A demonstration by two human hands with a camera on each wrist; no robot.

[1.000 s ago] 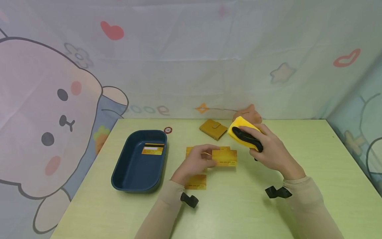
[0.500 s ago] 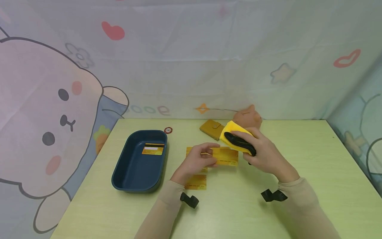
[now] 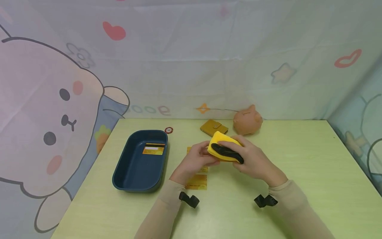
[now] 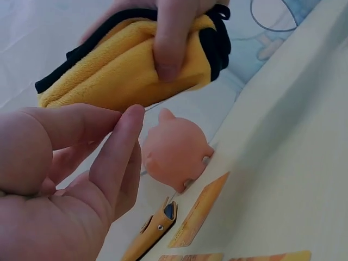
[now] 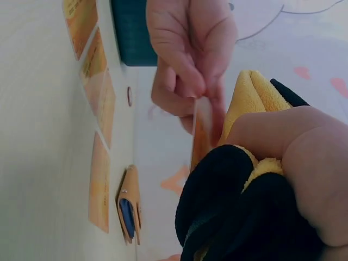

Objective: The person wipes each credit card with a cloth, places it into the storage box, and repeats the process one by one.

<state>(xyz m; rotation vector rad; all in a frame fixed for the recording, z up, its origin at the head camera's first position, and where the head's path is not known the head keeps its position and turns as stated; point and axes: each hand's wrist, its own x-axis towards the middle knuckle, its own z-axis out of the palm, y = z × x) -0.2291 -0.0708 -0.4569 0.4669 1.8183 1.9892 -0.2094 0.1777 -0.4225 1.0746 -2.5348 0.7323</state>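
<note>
In the head view my left hand [image 3: 194, 161] is at the middle of the table, thumb and fingertips pinching one edge of a gold bank card [image 5: 201, 136], which the right wrist view shows edge-on. A folded yellow cloth with black trim [image 3: 217, 141] is gripped in my right hand [image 3: 253, 161]. The cloth lies over the card and hides most of it in the head view, close to the left fingertips. Beneath the hands, several more gold cards [image 3: 197, 182] lie on the table, partly covered by the left hand.
A dark blue tray [image 3: 135, 177] stands on the left with one card [image 3: 153, 151] in it, striped side up. Behind it lies a small red-and-white chip [image 3: 168, 130]. A mustard wallet [image 3: 212, 126] and a pink piggy bank [image 3: 247, 120] sit at the back edge.
My right hand has moved left and down with the cloth, bringing it over the card. The piggy bank has come into fuller view. My left hand has stayed in place, pinching the card.
</note>
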